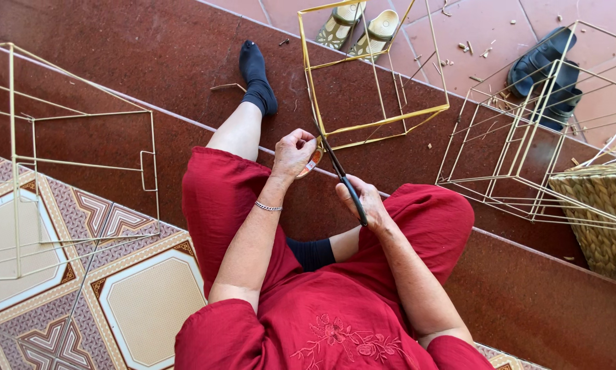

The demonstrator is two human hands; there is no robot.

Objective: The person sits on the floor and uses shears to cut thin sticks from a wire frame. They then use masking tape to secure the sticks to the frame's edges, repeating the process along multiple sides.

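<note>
Scissors, long, black-handled steel (342, 179), run from five to eleven o'clock, gripped by my right hand (363, 202); my left hand (293, 154), at their tip, pinches the yellow-wrapped wire frame (373, 75).

Woven basket (599, 212), dark sandals (548, 75), pale sandals (359, 26), patterned floor tiles (143, 301).

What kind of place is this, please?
Probably a home porch or step used for craft work: red floor tiles, wire frames, a woven basket and sandals left nearby.
</note>
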